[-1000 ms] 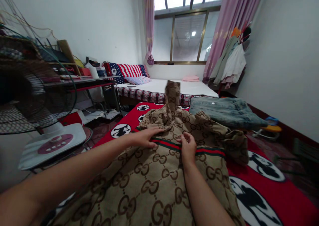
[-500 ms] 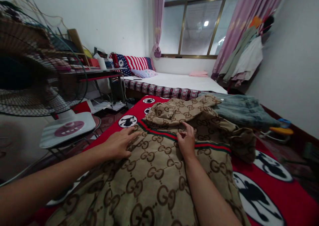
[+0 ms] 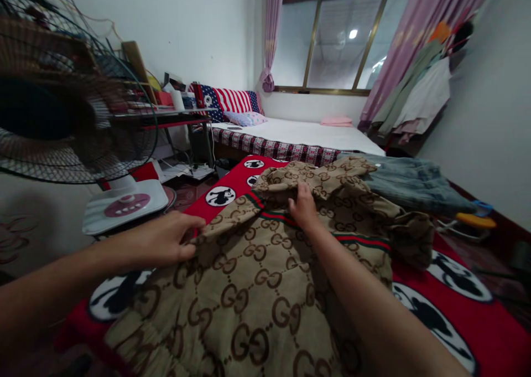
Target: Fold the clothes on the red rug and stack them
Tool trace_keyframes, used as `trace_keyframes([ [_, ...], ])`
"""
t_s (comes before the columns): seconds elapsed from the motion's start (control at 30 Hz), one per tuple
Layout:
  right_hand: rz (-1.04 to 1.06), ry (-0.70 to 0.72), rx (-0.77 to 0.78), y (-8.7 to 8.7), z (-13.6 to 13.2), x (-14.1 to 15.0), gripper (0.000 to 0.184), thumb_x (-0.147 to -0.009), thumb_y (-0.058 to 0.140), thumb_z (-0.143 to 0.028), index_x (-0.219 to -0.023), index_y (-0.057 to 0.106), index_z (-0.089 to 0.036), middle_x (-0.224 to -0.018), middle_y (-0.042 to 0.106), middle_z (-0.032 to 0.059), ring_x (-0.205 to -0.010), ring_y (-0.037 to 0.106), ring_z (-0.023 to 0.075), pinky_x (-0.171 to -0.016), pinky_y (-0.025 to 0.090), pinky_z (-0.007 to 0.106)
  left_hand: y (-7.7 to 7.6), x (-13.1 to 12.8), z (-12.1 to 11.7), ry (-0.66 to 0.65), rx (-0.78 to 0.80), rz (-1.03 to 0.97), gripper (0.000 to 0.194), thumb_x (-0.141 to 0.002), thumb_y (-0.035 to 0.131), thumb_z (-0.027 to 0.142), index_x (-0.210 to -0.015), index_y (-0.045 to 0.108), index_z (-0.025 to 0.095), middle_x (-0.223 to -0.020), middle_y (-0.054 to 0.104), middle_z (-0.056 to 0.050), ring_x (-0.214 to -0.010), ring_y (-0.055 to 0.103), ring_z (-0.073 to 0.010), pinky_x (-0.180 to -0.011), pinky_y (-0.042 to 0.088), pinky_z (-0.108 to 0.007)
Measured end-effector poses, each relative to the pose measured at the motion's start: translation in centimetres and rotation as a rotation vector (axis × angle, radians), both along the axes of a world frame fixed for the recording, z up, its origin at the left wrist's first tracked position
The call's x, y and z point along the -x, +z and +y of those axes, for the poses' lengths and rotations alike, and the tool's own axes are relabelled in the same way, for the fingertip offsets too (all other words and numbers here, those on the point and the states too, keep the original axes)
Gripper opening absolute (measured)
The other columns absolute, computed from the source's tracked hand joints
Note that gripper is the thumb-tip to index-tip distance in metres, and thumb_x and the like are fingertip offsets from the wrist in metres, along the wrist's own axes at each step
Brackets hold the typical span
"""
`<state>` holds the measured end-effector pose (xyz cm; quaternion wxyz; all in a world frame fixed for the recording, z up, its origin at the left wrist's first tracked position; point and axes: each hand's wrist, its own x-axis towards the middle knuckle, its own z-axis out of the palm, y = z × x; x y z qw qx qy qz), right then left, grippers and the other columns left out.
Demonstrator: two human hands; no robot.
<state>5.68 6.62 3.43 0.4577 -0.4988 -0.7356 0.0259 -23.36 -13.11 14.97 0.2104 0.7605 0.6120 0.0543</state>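
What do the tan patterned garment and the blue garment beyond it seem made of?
Tan patterned garment: woven cloth, perhaps cotton, with a matte finish; it creases softly and shows no shine. Blue garment: likely denim, matte and washed-looking, judging by its mottled, faded blue.

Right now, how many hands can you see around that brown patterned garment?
2. The left hand is at the garment's left edge; the right hand is by its red-and-green stripe. No other hand shows, though some fingers are partly hidden.
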Motion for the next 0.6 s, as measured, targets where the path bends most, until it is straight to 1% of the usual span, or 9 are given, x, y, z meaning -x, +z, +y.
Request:
trace_keyframes([
  [0.1,0.082,-0.075,-0.043,1.9,2.1,-1.0,0.07,-0.073,0.058,-0.019,-0.139,0.039,-0.001,-0.144,0.04,0.0256,-0.138,0.033,0.0336,-0.114,0.031,0.05,1.5,-3.0,-0.2,-0.008,0.055,-0.189,0.012,-0.069,0.058,0.027,-0.08,0.061,0.023,-0.062,0.057,0.002,-0.059,0.053,-0.0158,-0.051,0.035,-0.023],
  [0.17,0.134,-0.118,-0.022,2.0,3.1,-1.6,0.073,-0.072,0.06,-0.021,-0.138,0.039,0.001,-0.146,0.036,0.0273,-0.14,0.03,0.0337,-0.114,0.029,0.049,0.8,-5.5,-0.8,-0.061,0.059,-0.275,0.015,-0.071,0.057,0.027,-0.085,0.06,0.022,-0.065,0.057,0.003,-0.061,0.053,-0.015,-0.052,0.036,-0.022],
  [0.27,0.151,-0.138,0.087,-0.1,3.4,-2.3,0.074,-0.067,0.063,-0.023,-0.136,0.043,-0.001,-0.149,0.034,0.027,-0.139,0.031,0.0353,-0.113,0.029,0.049,-2.5,-9.0,-1.6,-0.237,0.18,-0.252,0.022,-0.072,0.058,0.023,-0.094,0.061,0.022,-0.077,0.064,0.002,-0.068,0.057,-0.0148,-0.056,0.041,-0.022],
  [0.37,0.077,-0.139,0.231,-3.3,2.7,-3.0,0.067,-0.069,0.064,-0.027,-0.131,0.051,-0.005,-0.147,0.039,0.0251,-0.135,0.039,0.0369,-0.112,0.029,0.051,-5.7,-11.5,-1.3,-0.434,0.456,-0.116,0.015,-0.07,0.067,0.028,-0.083,0.065,0.021,-0.076,0.068,-0.001,-0.068,0.062,-0.0175,-0.053,0.041,-0.023],
  [0.43,0.051,-0.124,0.259,-4.7,2.4,-3.4,0.061,-0.072,0.063,-0.032,-0.128,0.054,-0.009,-0.147,0.043,0.0221,-0.134,0.041,0.0353,-0.112,0.029,0.049,-6.4,-12.8,-0.1,-0.509,0.684,-0.142,0.016,-0.073,0.068,0.035,-0.072,0.063,0.02,-0.07,0.067,-0.002,-0.065,0.064,-0.0187,-0.051,0.044,-0.024],
  [0.5,0.083,-0.086,0.24,-5.4,2.3,-3.9,0.058,-0.072,0.063,-0.033,-0.126,0.057,-0.012,-0.145,0.047,0.0181,-0.134,0.043,0.0319,-0.113,0.03,0.047,-6.1,-14.1,1.9,-0.531,0.824,-0.302,0.018,-0.077,0.065,0.037,-0.071,0.063,0.02,-0.069,0.067,-0.002,-0.061,0.065,-0.018,-0.054,0.049,-0.025],
  [0.53,0.116,-0.062,0.222,-5.4,2.4,-4.1,0.057,-0.071,0.063,-0.033,-0.125,0.058,-0.014,-0.142,0.05,0.0162,-0.133,0.044,0.0301,-0.112,0.031,0.046,-5.7,-14.7,3.2,-0.514,0.76,-0.395,0.016,-0.079,0.063,0.035,-0.074,0.064,0.02,-0.069,0.067,-0.002,-0.061,0.065,-0.0177,-0.057,0.051,-0.026],
  [0.57,0.156,-0.043,0.2,-5.3,2.5,-4.3,0.055,-0.071,0.062,-0.032,-0.123,0.06,-0.015,-0.139,0.054,0.0148,-0.131,0.045,0.0285,-0.112,0.032,0.045,-5.3,-15.2,4.6,-0.471,0.577,-0.476,0.014,-0.081,0.061,0.032,-0.078,0.066,0.019,-0.073,0.069,-0.003,-0.064,0.067,-0.0178,-0.062,0.053,-0.027],
  [0.6,0.199,-0.032,0.176,-5.1,2.6,-4.5,0.052,-0.07,0.061,-0.031,-0.12,0.061,-0.016,-0.135,0.057,0.014,-0.128,0.048,0.0275,-0.11,0.034,0.045,-5.1,-15.7,6.0,-0.408,0.296,-0.529,0.014,-0.083,0.058,0.03,-0.084,0.068,0.019,-0.08,0.071,-0.004,-0.073,0.068,-0.0186,-0.069,0.054,-0.028],
])
